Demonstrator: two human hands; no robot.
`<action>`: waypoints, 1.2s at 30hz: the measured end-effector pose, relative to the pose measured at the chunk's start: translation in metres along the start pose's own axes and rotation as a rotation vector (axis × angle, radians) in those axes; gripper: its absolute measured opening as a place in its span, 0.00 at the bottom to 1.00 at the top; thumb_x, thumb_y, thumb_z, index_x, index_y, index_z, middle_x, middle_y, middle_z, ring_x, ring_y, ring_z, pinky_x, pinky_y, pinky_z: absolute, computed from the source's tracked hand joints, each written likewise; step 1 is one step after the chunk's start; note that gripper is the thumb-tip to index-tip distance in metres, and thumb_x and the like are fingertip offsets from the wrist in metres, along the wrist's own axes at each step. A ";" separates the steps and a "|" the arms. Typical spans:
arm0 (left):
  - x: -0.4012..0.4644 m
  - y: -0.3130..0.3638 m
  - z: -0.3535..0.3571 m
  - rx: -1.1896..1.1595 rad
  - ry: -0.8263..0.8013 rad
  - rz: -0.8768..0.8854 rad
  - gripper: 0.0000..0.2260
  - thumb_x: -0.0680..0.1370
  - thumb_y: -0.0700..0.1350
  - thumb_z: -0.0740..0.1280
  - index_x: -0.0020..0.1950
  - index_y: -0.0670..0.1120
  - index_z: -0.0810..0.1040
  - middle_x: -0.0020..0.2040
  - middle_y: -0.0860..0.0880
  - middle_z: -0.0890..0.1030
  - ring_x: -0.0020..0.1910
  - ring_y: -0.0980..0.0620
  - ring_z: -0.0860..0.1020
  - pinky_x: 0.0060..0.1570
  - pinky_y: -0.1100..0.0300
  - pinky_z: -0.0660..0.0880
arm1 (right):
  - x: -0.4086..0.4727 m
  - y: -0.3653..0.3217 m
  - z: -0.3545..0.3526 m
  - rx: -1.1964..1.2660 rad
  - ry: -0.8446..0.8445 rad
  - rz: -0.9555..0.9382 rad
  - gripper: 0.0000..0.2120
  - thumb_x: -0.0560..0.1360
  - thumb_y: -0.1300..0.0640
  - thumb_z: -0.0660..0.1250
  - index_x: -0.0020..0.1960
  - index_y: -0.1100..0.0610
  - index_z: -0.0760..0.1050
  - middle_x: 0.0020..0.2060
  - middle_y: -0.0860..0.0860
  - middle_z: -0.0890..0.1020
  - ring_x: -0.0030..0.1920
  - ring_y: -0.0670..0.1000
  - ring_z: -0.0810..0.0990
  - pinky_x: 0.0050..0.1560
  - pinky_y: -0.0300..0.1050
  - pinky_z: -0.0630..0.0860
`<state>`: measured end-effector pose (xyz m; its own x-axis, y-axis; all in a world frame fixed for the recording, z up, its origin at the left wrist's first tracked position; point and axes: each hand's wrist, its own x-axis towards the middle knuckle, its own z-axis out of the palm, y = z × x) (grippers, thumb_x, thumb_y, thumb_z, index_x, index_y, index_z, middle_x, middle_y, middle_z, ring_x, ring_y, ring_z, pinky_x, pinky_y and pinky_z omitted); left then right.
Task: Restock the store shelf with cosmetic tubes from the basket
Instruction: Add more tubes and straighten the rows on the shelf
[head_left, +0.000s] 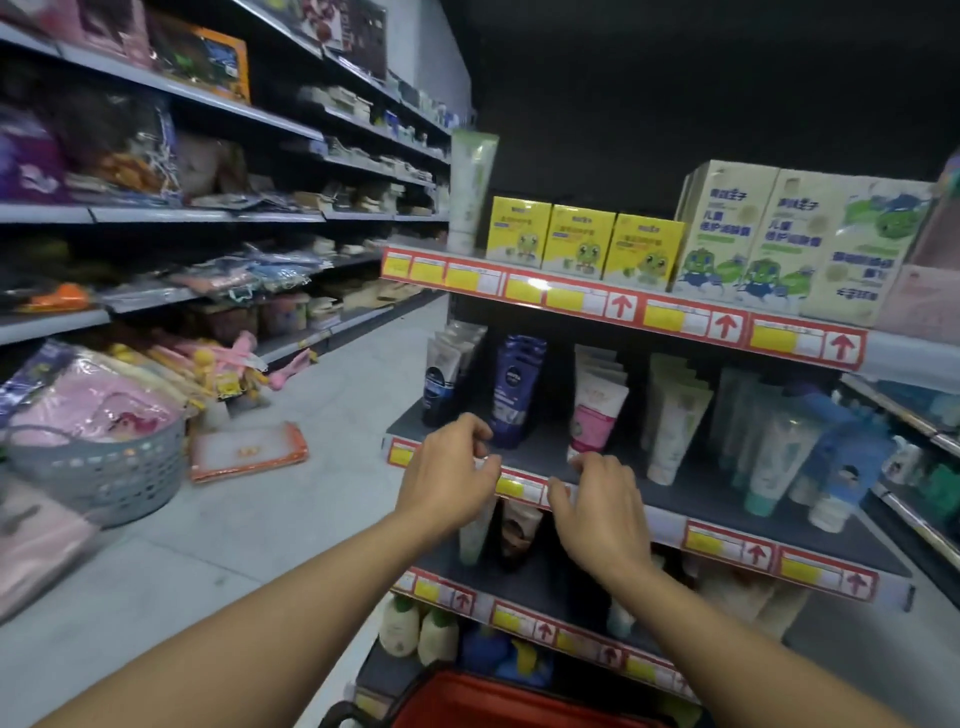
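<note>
At 6 o'clock, nearest, the red basket (498, 701) shows only its rim at the frame's bottom edge; its contents are out of sight. Both bare forearms reach up from there toward the middle shelf (727, 514). The left hand (449, 480) hovers at the shelf's front edge, fingers curled loosely, nothing in it. The right hand (602, 512), just beside it at 3 o'clock, is likewise half-curled and empty, over the price strip (519, 488). Beyond the hands stand tubes: dark ones (441, 379) at 11 o'clock, blue (514, 389) at 12, a pink-white tube (597, 405) at 1. Farther up, yellow boxes (582, 244) line the top shelf. A grey basket (104, 473) sits at 9 o'clock.
</note>
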<state>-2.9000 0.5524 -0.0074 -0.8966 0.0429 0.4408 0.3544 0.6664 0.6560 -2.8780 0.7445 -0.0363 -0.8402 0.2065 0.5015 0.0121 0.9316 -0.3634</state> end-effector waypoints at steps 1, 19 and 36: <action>0.002 -0.007 -0.006 0.012 0.004 -0.009 0.10 0.78 0.49 0.72 0.58 0.53 0.77 0.48 0.56 0.81 0.47 0.53 0.80 0.48 0.55 0.79 | 0.002 -0.009 0.006 0.011 -0.009 -0.011 0.19 0.79 0.45 0.66 0.66 0.54 0.75 0.58 0.52 0.79 0.62 0.56 0.73 0.63 0.54 0.73; 0.075 -0.102 -0.015 0.027 0.114 -0.192 0.23 0.76 0.51 0.76 0.68 0.48 0.74 0.61 0.49 0.80 0.56 0.51 0.78 0.48 0.59 0.77 | 0.051 -0.070 0.089 0.137 0.007 0.095 0.21 0.76 0.45 0.72 0.63 0.54 0.73 0.55 0.52 0.78 0.58 0.55 0.77 0.60 0.55 0.76; 0.120 -0.136 0.039 -0.050 0.153 -0.246 0.36 0.71 0.57 0.77 0.74 0.50 0.66 0.63 0.51 0.83 0.65 0.44 0.77 0.57 0.50 0.76 | 0.080 -0.078 0.111 0.028 0.105 0.361 0.30 0.69 0.32 0.74 0.56 0.55 0.75 0.52 0.53 0.80 0.50 0.56 0.82 0.47 0.48 0.79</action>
<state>-3.0659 0.4960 -0.0680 -0.9082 -0.2308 0.3491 0.1471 0.6048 0.7827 -3.0069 0.6548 -0.0550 -0.7245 0.5506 0.4146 0.2812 0.7853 -0.5516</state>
